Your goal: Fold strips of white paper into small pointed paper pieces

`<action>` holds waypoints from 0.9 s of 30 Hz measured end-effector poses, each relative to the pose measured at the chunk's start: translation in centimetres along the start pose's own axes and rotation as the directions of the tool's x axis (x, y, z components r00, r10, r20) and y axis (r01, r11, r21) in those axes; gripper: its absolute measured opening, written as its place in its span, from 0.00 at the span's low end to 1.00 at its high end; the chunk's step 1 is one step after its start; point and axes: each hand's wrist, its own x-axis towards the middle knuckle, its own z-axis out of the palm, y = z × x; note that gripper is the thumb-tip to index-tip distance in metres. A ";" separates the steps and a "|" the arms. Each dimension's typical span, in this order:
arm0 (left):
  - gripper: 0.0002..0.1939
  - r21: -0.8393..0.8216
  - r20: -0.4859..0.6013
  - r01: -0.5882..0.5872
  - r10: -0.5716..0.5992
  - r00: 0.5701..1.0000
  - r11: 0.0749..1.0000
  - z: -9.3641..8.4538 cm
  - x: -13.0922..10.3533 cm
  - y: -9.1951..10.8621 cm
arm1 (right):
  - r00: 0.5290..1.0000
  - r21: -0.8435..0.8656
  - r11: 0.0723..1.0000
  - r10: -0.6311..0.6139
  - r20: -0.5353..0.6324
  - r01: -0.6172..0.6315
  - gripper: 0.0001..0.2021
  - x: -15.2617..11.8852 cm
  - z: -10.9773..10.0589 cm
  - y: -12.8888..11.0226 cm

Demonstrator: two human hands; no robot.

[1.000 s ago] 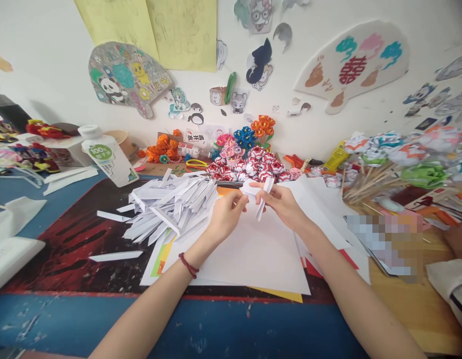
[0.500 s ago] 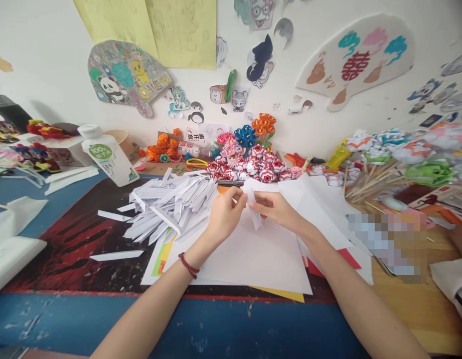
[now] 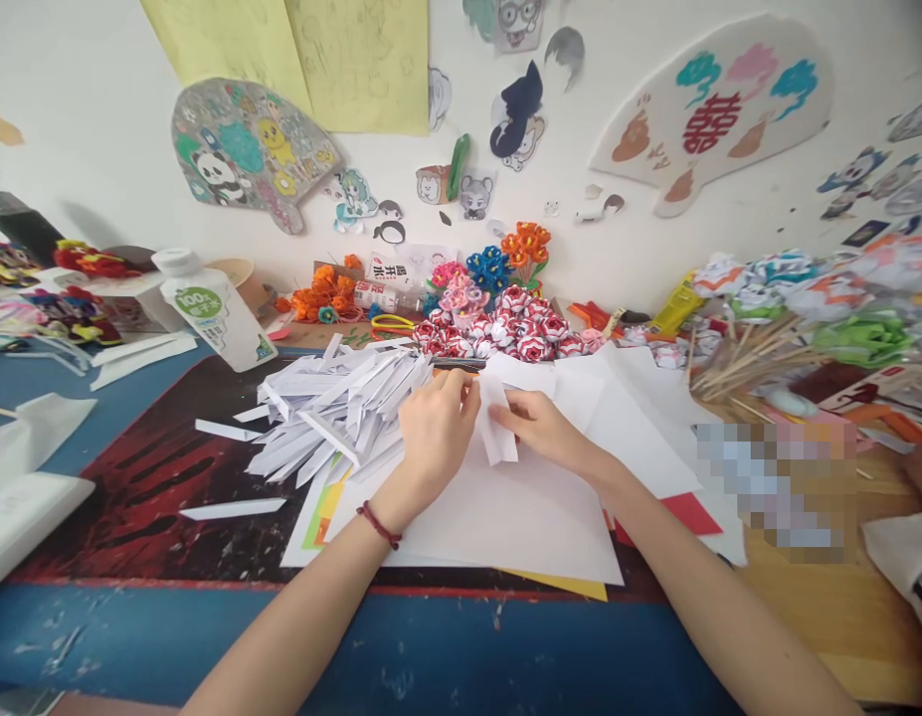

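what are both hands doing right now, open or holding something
Left hand: closed, pinching a white paper strip near its upper end.
Right hand: closed on the same strip, at its right side.

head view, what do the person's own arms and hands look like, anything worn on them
The left hand and right hand are ungloved. A thin, dark red, cord-like bracelet circles the left wrist; none shows on the right. No sleeves show on either forearm.

There's the white bottle [image 3: 214,318] standing left, a panda fan [image 3: 244,149] on the wall [image 3: 561,149] beyond, a white fan [image 3: 755,124] further right, blue flowers [image 3: 488,270] far centre, wooden sticks [image 3: 755,360] right!
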 end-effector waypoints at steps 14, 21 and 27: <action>0.11 -0.102 -0.003 -0.294 0.295 0.955 0.950 -0.5 0.3 -0.5 | 0.967 -0.226 0.968 -0.154 -0.203 0.107 0.18 0.1 -0.2 -0.2; 0.13 -0.591 0.144 0.164 -0.096 0.985 0.790 -0.8 1.6 -0.5 | 0.965 -0.241 0.966 -0.145 -0.217 0.091 0.18 -0.2 -0.2 -0.9; 0.18 -0.692 0.351 0.363 -0.149 0.925 0.624 -0.4 1.8 -0.9 | 0.965 -0.236 0.967 -0.147 -0.219 0.093 0.20 -0.3 -0.3 -0.9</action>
